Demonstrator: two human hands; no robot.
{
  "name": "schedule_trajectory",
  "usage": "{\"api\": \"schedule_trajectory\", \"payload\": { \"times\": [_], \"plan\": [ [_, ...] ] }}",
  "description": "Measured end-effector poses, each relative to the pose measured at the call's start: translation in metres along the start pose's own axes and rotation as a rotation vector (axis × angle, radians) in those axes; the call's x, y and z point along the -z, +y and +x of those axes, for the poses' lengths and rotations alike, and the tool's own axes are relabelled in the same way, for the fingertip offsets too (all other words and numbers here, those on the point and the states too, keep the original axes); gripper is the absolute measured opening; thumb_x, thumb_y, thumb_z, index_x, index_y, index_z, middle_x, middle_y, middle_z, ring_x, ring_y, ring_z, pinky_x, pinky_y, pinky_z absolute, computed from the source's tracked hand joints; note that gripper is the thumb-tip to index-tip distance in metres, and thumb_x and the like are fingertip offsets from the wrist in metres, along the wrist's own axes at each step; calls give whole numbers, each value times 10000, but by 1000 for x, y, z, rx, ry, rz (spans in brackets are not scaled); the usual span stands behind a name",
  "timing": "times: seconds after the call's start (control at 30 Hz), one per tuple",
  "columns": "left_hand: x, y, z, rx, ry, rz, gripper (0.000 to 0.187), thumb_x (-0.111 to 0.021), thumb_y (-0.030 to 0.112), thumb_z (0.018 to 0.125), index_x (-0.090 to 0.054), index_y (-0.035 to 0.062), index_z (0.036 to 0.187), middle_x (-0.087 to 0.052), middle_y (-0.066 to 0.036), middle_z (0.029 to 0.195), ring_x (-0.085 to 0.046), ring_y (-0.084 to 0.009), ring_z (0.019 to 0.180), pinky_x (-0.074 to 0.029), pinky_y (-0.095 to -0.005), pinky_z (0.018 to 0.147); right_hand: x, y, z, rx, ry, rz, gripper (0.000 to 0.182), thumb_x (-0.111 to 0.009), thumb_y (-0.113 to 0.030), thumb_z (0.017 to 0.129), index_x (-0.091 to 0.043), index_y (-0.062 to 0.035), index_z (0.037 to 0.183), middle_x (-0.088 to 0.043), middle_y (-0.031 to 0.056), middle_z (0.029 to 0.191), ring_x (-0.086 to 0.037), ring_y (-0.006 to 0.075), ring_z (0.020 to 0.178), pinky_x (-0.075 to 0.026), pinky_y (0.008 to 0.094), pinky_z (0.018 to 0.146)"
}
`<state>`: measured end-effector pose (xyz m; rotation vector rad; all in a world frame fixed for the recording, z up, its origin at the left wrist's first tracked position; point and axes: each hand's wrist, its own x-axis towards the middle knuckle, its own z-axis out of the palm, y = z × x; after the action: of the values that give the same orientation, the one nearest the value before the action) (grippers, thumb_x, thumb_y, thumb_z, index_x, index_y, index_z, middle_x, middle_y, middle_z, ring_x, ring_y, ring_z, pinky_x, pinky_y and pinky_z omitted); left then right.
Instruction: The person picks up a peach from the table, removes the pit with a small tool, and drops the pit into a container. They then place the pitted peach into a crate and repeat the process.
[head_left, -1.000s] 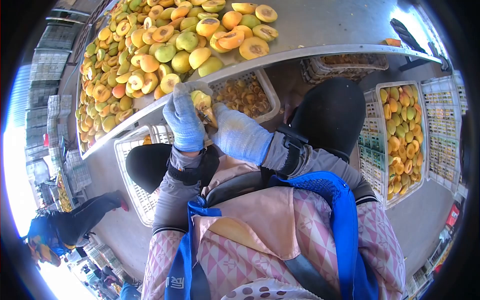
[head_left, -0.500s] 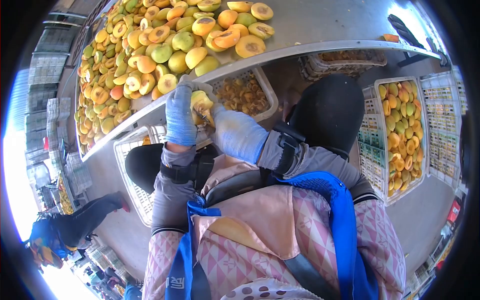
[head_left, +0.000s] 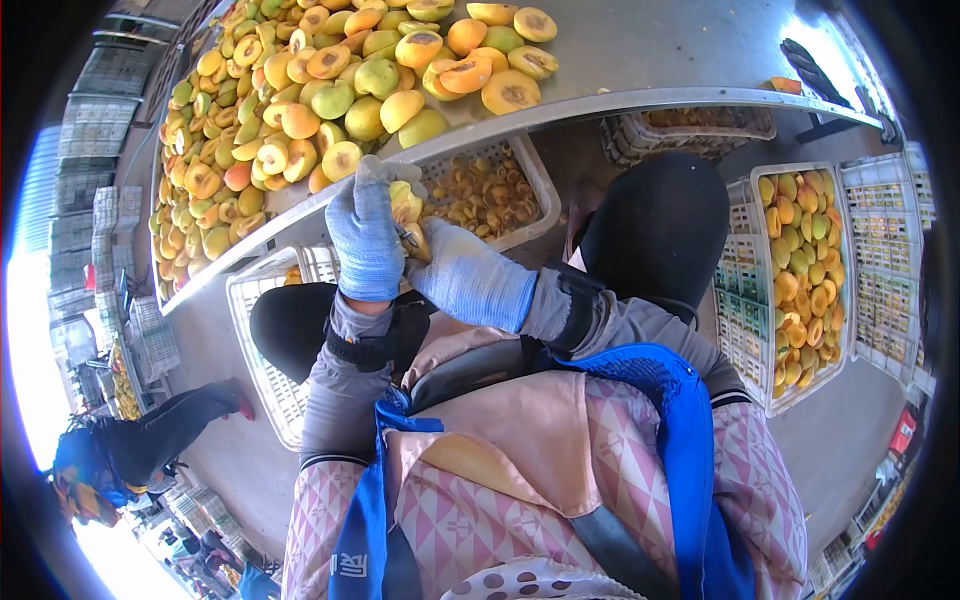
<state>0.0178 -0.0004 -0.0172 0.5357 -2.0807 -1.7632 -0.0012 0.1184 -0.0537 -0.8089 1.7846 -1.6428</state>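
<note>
The held fruit point(head_left: 404, 203) is yellow, partly hidden.

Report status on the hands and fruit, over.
Left hand holds yellow fruit. Right hand beside it, apparently gripping small tool, partly hidden. Nothing visibly in the way.

Round yellow-orange and green fruit point(head_left: 365, 116), many halved, lies heaped on the grey metal surface point(head_left: 640, 60). One orange piece point(head_left: 786, 85) lies apart.
</note>
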Motion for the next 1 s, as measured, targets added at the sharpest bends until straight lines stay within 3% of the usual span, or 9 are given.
{"api": "schedule_trajectory", "payload": {
  "times": [0.07, 0.13, 0.23, 0.4, 0.5, 0.73, 0.83, 0.93, 1.0],
  "plan": [
    [1, -1, 2, -23, 9, 27, 526, -459, 453, 992, -662, -26, 918, -655, -68, 787, -594, -116, 721, -482, -255, 656, 0, -2, 3, -1, -20, 201, 277, -608, -168, 871, -581, 39, 1053, -640, 237, 897, -628, 409, 886, -505, 444, 756],
    [4, -5, 12, -5, -31, 21, 529, -468, 471, 984, -658, -22, 959, -661, -60, 829, -590, -115, 762, -478, -254, 677, 2, -4, 4, 5, 31, 122, 262, -591, -170, 883, -592, 27, 1056, -643, 228, 903, -628, 399, 900, -502, 439, 770],
    [-8, 8, 5, -388, -20, 55, 504, -487, 461, 978, -649, -15, 1007, -662, -44, 883, -582, -102, 820, -471, -242, 708, 8, -12, 4, -46, 8, 142, 247, -575, -169, 891, -602, 19, 1049, -642, 228, 919, -626, 390, 911, -499, 441, 780],
    [-2, 1, 0, 52, 113, -6, 378, -551, 310, 971, -678, -39, 901, -670, -64, 768, -604, -111, 673, -489, -244, 615, 10, -2, 6, 41, -60, -16, 271, -594, -180, 873, -583, 32, 1042, -642, 246, 878, -639, 397, 853, -510, 453, 734],
    [8, -7, 10, 120, 44, -54, 377, -535, 292, 978, -680, -46, 894, -677, -74, 781, -612, -117, 675, -492, -246, 611, 19, -4, 6, 44, -20, -270, 309, -620, -198, 854, -566, 42, 1041, -644, 247, 813, -647, 408, 783, -519, 462, 682],
    [14, 0, 13, 69, -145, 22, 370, -525, 282, 976, -682, -45, 902, -686, -85, 795, -623, -127, 695, -499, -253, 631, 23, 5, 5, 71, -48, -389, 330, -644, -207, 838, -560, 42, 1038, -649, 246, 766, -657, 405, 747, -525, 471, 652],
    [9, 3, 11, 80, -118, 80, 385, -509, 292, 982, -684, -43, 910, -688, -88, 801, -625, -131, 708, -501, -262, 638, 26, -4, 4, 16, -64, -415, 335, -645, -203, 837, -561, 44, 1047, -651, 252, 799, -656, 406, 767, -527, 466, 662],
    [2, 2, 4, 9, 22, 39, 396, -500, 297, 989, -685, -40, 892, -683, -78, 794, -617, -127, 700, -499, -264, 633, 23, -9, 3, 11, -54, -243, 320, -636, -185, 836, -569, 41, 1054, -651, 258, 852, -650, 410, 816, -526, 459, 688],
    [14, -4, 11, -229, -97, 371, 404, -487, 308, 996, -681, -35, 906, -677, -70, 788, -616, -131, 692, -499, -262, 628, 22, -7, 4, 20, -60, -134, 303, -626, -169, 837, -578, 37, 1053, -649, 260, 883, -643, 414, 852, -524, 455, 714]
  ]
}}
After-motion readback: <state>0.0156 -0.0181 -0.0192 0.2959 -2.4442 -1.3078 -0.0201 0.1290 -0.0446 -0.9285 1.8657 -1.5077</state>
